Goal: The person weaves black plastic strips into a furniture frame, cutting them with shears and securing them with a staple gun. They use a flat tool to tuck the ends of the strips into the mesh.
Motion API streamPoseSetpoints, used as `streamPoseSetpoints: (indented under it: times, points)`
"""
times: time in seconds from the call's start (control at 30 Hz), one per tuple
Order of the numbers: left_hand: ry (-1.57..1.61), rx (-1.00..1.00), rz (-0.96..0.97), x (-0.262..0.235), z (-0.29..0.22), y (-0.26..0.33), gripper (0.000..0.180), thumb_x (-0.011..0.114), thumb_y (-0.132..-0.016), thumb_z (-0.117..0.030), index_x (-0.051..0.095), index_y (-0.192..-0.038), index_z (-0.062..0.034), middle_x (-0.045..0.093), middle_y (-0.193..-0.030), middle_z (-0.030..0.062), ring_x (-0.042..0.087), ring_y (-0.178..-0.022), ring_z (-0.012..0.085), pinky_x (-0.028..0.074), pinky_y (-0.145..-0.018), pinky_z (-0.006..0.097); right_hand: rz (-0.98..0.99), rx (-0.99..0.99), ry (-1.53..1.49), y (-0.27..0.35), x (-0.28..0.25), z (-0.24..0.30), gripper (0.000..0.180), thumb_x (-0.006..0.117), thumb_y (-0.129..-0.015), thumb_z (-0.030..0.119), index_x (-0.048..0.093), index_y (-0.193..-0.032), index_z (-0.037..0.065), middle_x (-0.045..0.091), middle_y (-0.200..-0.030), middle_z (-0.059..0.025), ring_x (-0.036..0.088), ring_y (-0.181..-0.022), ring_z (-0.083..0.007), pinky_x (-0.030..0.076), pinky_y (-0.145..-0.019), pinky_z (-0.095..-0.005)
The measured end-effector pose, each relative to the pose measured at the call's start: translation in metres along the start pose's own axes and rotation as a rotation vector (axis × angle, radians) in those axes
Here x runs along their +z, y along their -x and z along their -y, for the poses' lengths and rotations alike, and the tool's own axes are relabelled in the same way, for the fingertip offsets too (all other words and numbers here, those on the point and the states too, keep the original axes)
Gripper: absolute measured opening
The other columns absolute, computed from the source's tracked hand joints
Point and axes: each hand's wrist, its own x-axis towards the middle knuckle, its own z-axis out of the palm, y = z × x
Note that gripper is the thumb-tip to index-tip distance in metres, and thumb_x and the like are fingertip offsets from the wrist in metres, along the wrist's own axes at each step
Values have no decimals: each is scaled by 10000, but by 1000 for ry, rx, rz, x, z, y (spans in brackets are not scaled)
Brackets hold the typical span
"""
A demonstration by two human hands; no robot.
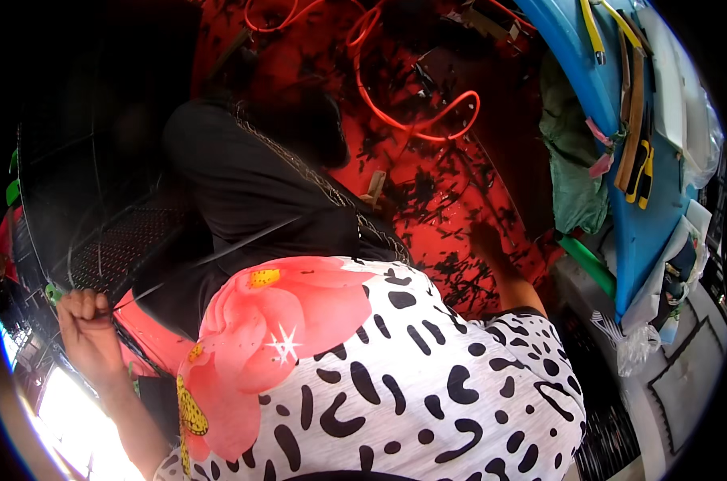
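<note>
At the left, my left hand (84,319) is closed, its fingers curled beside a black perforated, woven-looking piece (119,250). A thin, shiny strip (239,248) runs from its fingertips across my dark trousers. A small green piece (52,293) shows just by the fingers. My right arm reaches down past my side, and my right hand (485,239) is low over the red floor (355,156), near many scattered black scraps (469,276). Its fingers are dark and merge with the scraps, so whether it holds anything is hidden.
An orange-red hose (416,128) loops over the floor ahead. A blue table edge (632,224) at the right bears yellow-handled cutters (641,175) and wooden strips (632,112). Below it are a green bag (572,152) and a green tube (588,266). A small wooden block (373,187) lies beside my leg.
</note>
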Motion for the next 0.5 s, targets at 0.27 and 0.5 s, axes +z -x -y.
streamPoseSetpoints:
  times: [0.27,0.5]
  points:
    - [-92,109,36,16,-32,-15,207,381,-944,-167,380,-769,-56,351,-746,29,322,-610,104,328,-634,254,39,33,-341,-8,16,-23,163,519,-786,180,555,-880,52,581,-854,-185,579,-806,-338,467,-666,-435]
    - [-250,82,-40,81,12,-52,210,363,-944,-147,358,-753,-59,355,-722,28,308,-511,60,315,-503,197,-406,105,-324,-230,-53,-40,269,592,-731,239,592,-950,83,554,-1008,-153,525,-948,-368,447,-795,-474]
